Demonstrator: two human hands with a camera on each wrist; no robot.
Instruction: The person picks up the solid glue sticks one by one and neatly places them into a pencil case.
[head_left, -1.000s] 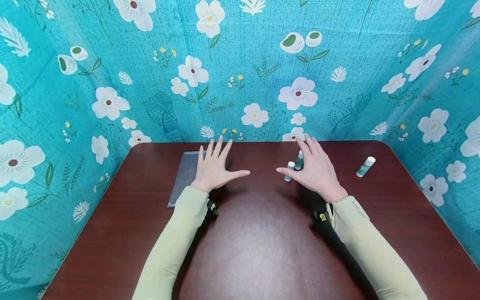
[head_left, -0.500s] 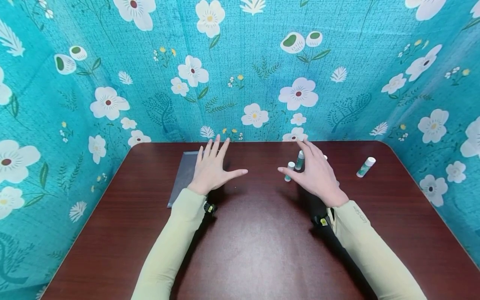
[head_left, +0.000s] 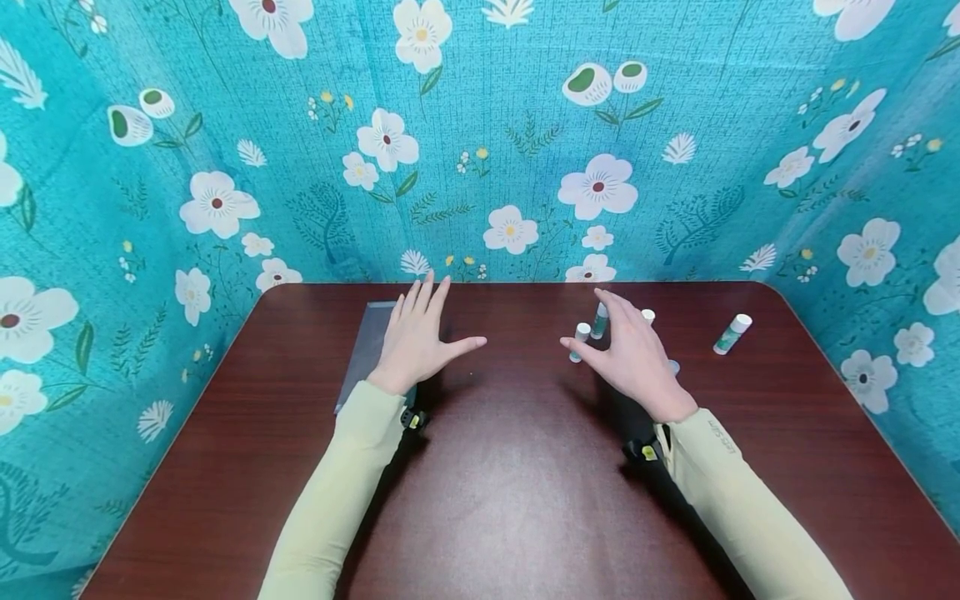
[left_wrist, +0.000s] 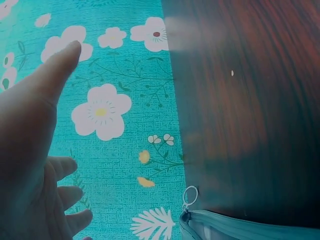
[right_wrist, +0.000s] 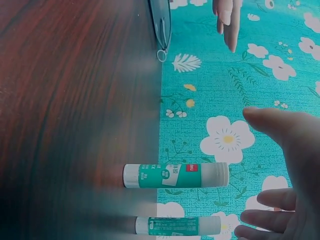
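Note:
My left hand hovers over the dark zip pouch, fingers spread and thumb out to the right, holding nothing. A zipper edge of the pouch with a ring pull shows in the left wrist view. My right hand is held above the table, its thumb apart from its fingers and nothing gripped. Near its thumb a green-and-white glue stick stands upright, and a second glue stick stands just behind. Both appear in the right wrist view, the closer glue stick with a red label patch.
Another glue stick is farther right on the brown table. A white cap peeks out behind my right hand, mostly hidden. A small pale bluish thing shows beside that hand. Floral teal cloth surrounds the table's back and sides.
My left hand has drifted slightly left and back toward me. My right hand has come slightly down in view, uncovering the white cap behind it. The glue sticks and pouch stay put.

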